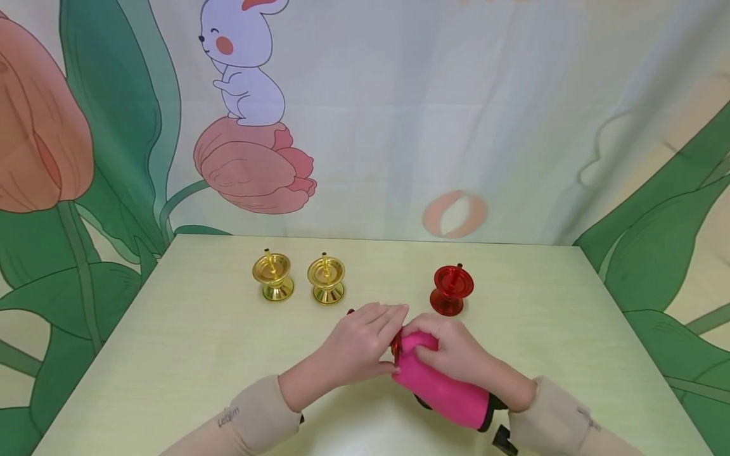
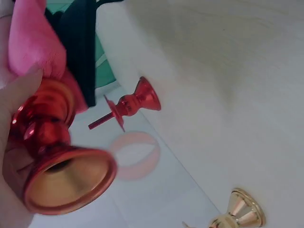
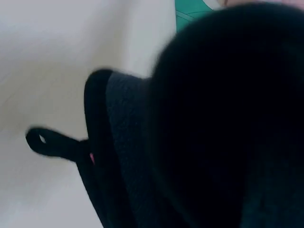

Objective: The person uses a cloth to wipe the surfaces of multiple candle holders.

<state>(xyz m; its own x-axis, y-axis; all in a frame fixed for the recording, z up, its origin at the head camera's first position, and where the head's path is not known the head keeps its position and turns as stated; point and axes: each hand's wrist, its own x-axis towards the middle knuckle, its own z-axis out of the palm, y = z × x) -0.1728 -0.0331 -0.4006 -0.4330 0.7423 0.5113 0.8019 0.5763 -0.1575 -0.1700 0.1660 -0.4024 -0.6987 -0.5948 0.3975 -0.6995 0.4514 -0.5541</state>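
My left hand (image 1: 359,345) grips a shiny red candle holder (image 2: 50,126), tipped on its side, with its hollow flared base facing the left wrist camera. Most of that holder is hidden behind the fingers in the head view. My right hand (image 1: 459,351) holds a bright pink cloth (image 1: 445,396) with black edging, bunched against the top of the red holder. Dark fabric of the cloth (image 3: 128,137) and a black hanging loop fill much of the right wrist view; the right fingers are hidden there.
Just beyond the right hand, a second red candle holder (image 1: 450,288) stands upright on the pale table (image 1: 188,354). Two gold candle holders, one at far left (image 1: 274,275) and one beside it (image 1: 327,278), stand upright. A printed curtain (image 1: 371,126) hangs behind the table's back edge.
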